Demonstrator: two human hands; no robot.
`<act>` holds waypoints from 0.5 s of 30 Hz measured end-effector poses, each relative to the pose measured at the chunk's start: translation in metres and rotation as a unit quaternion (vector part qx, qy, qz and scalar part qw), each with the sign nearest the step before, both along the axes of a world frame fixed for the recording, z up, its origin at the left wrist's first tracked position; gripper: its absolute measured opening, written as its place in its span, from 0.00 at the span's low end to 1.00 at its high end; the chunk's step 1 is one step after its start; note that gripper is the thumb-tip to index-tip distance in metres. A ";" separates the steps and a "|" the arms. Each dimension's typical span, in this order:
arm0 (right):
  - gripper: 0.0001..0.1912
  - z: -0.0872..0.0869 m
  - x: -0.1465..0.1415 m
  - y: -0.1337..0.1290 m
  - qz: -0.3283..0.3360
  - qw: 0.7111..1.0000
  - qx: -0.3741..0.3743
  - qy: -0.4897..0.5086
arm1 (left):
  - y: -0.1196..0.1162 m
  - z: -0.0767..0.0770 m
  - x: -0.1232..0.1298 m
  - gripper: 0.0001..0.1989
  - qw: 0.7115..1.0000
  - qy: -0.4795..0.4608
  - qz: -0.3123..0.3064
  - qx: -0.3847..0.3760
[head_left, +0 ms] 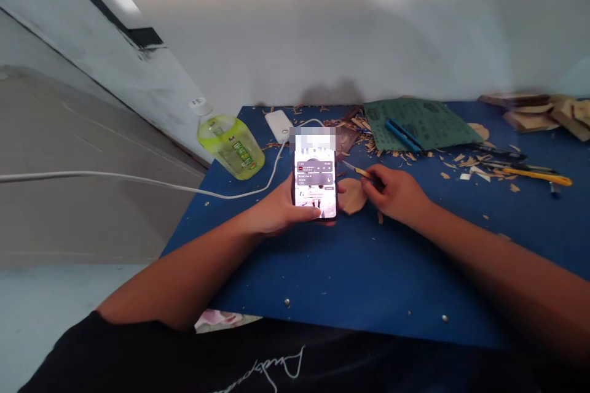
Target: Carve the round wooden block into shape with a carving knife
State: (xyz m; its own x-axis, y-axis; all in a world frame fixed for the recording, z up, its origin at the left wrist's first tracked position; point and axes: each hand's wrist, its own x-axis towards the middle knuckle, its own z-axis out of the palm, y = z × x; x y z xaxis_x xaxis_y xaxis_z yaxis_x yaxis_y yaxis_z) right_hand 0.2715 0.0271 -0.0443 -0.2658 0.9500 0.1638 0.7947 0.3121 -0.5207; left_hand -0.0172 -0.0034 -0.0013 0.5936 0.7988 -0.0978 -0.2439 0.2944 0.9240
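My left hand (295, 209) is closed around a smartphone (315, 181) with a lit screen, its thumb over the lower part of the glass. A slim knife (362, 172) with a thin blade and a yellowish handle is gripped in my right hand (391, 191), its tip pointing left toward the phone's edge. Between the two hands, a flat rounded piece of wood (353, 198) lies partly hidden behind the phone and my fingers.
Wood shavings, pens and a yellow cutter (537, 175) are strewn over the blue table (359, 276). Green sandpaper (428, 124) bears a blue pen-like tool (404, 136). Wood blocks (553, 112) sit far right. At left stand a bottle of yellow-green liquid (230, 146), a white power bank (278, 126) and a cable (207, 189).
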 end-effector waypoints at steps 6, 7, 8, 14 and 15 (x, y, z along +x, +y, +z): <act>0.20 -0.004 0.003 0.006 -0.031 0.997 0.066 0.022 | -0.001 -0.001 0.001 0.37 1.000 -0.022 0.004 0.000; 0.20 -0.006 0.004 0.008 -0.012 0.996 0.083 0.027 | -0.001 -0.002 0.001 0.37 1.000 -0.028 0.004 -0.003; 0.20 -0.009 0.005 0.011 0.009 0.994 0.099 0.032 | -0.001 -0.002 0.000 0.38 0.999 -0.036 0.002 -0.008; 0.21 -0.012 0.006 0.015 0.080 0.976 0.190 0.072 | 0.006 -0.007 -0.003 0.35 0.995 -0.081 -0.027 -0.059; 0.21 -0.010 0.004 0.012 0.090 0.974 0.193 0.081 | 0.006 -0.008 -0.003 0.34 0.994 -0.082 -0.028 -0.065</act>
